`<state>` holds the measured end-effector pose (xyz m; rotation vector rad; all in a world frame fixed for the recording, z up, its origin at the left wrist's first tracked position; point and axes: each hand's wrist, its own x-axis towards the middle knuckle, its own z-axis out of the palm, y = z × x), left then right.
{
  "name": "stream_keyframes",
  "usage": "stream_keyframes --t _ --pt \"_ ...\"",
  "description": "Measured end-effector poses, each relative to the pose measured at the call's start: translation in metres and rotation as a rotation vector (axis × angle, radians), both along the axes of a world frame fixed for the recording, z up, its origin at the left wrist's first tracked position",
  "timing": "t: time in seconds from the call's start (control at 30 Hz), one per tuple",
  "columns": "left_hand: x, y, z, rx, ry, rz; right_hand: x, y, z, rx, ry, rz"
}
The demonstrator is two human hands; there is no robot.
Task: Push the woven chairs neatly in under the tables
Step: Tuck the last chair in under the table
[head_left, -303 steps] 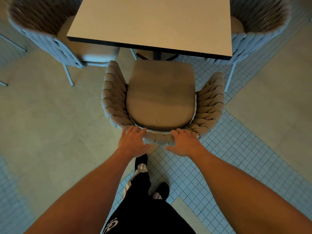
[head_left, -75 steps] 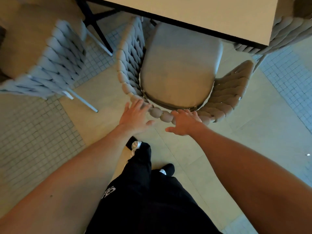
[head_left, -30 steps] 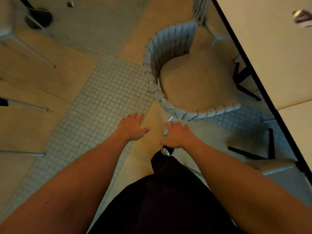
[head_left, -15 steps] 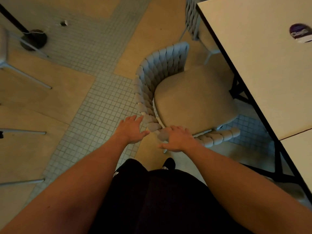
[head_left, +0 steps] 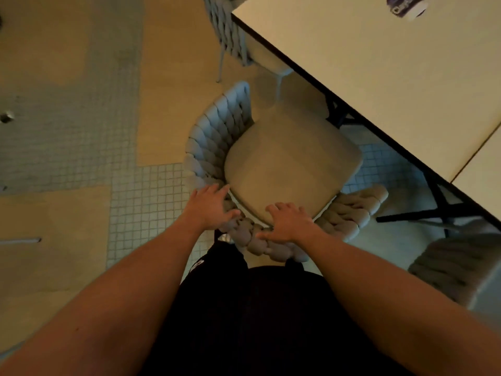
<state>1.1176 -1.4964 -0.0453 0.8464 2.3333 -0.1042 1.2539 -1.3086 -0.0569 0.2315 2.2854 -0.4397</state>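
A: Since the table [head_left: 379, 77] fills the frame from one o'clock down to three, how much of the job looks done?

B: Not much at this spot, I'd judge. The woven chair [head_left: 217, 137] in front of the person stands clear of the table edge, its seat cushion [head_left: 290, 169] fully in the open and none of it under the top. It also sits skewed, with its open front aimed toward two o'clock.

A: What about the other chairs?

B: A second chair [head_left: 230, 31] at twelve o'clock is partly tucked under the far end of the table, so that one may be finished; I cannot see enough to be sure. A third one [head_left: 458, 267] shows at four o'clock, beside the table's dark legs [head_left: 439, 202], and only its woven back is visible.

A: And the hands?

B: Both lie on the curved woven back at the six o'clock side of the chair. The left hand [head_left: 208, 207] has its fingers spread flat over the rim, not curled round it. The right hand [head_left: 287, 223] is likewise splayed, palm down on the weave, thumb out to the side. Neither is closed on anything.

A: So what is left?

B: By my reading, squaring this chair to the table edge, then sliding it toward two o'clock until the seat goes under.
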Motion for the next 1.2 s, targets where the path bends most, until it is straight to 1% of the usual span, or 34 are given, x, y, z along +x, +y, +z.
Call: stream_keyframes --t 0.13,0.3,0.4,0.53,0.67,0.77,0.87,0.97,1.03,1.13,1.2 --pt "-0.048 0.009 -0.004 -0.035 -0.023 -0.18 -0.02 -0.017 -0.004 -0.009 -0.013 -0.18" --pt "-0.088 0.018 -0.016 -0.1 -0.114 -0.408 -0.028 -0.051 -0.012 -0.014 -0.053 -0.431" --pt "-0.1 0.019 -0.027 -0.121 -0.135 -0.518 -0.026 -0.067 -0.016 -0.013 -0.088 -0.548" --pt "-0.106 0.02 -0.041 -0.149 -0.146 -0.612 -0.023 -0.087 -0.02 -0.01 -0.108 -0.647" --pt "-0.102 0.015 -0.052 -0.159 -0.135 -0.685 -0.022 -0.103 -0.026 -0.017 -0.139 -0.686" --pt "-0.106 0.008 -0.056 -0.215 -0.136 -0.764 -0.02 -0.113 -0.031 -0.023 -0.177 -0.709" --pt "-0.114 -0.001 -0.066 -0.27 -0.098 -0.871 -0.017 -0.124 -0.037 -0.023 -0.211 -0.723" --pt "-0.118 -0.003 -0.078 -0.234 -0.119 -0.87 -0.018 -0.136 -0.049 0.044 -0.191 -0.705" --pt "-0.12 -0.001 -0.08 -0.226 -0.137 -0.906 -0.021 -0.136 -0.051 0.087 -0.187 -0.688" --pt "-0.119 -0.004 -0.082 -0.232 -0.085 -1.02 -0.023 -0.134 -0.05 0.096 -0.187 -0.673" --pt "-0.114 -0.005 -0.078 -0.212 -0.033 -0.987 -0.021 -0.135 -0.048 0.102 -0.174 -0.675"
